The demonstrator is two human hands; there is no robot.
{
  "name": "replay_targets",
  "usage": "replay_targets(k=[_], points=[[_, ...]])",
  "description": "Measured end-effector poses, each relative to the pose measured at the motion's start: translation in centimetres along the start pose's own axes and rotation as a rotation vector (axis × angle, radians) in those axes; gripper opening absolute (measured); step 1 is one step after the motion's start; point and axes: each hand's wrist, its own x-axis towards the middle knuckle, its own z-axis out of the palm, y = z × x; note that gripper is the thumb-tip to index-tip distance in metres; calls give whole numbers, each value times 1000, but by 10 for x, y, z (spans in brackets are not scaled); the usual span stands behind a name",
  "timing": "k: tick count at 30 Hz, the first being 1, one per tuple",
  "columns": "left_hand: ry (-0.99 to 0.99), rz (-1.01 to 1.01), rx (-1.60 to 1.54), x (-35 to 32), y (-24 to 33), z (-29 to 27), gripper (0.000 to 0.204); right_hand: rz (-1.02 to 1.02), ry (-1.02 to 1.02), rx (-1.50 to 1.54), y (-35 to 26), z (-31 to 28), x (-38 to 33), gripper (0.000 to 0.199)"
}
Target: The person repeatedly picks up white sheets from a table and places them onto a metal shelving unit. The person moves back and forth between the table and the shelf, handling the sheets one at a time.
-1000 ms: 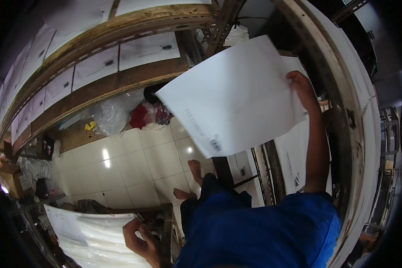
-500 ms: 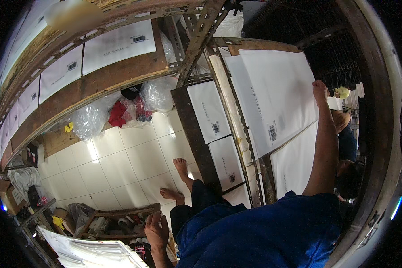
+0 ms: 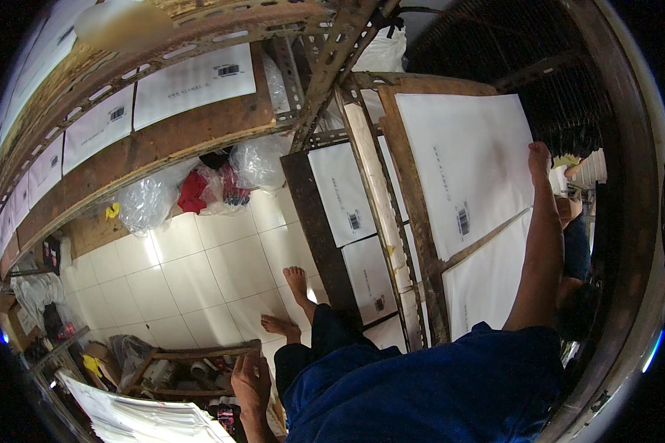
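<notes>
A white sheet (image 3: 469, 173) is laid on a wooden shelf (image 3: 420, 221) right of centre. At lower left, the left hand (image 3: 251, 380) is held with fingers loosely unfolded; by the right hand (image 3: 540, 158), whose finger closure cannot be told, the sheet's right edge is met.
</notes>
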Motion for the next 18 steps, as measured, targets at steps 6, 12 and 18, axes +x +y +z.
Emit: replay_targets(k=[6,12,18], points=[[19,-43,-8,-5,5,0,15,-121,50,-123,17,14,11,17],[23,-43,-35,-10,7,-4,17,-246,118,-203,39,16,12,17],[89,-66,-48,-34,11,-13,19,-93,285,-216,-37,30,-12,17]])
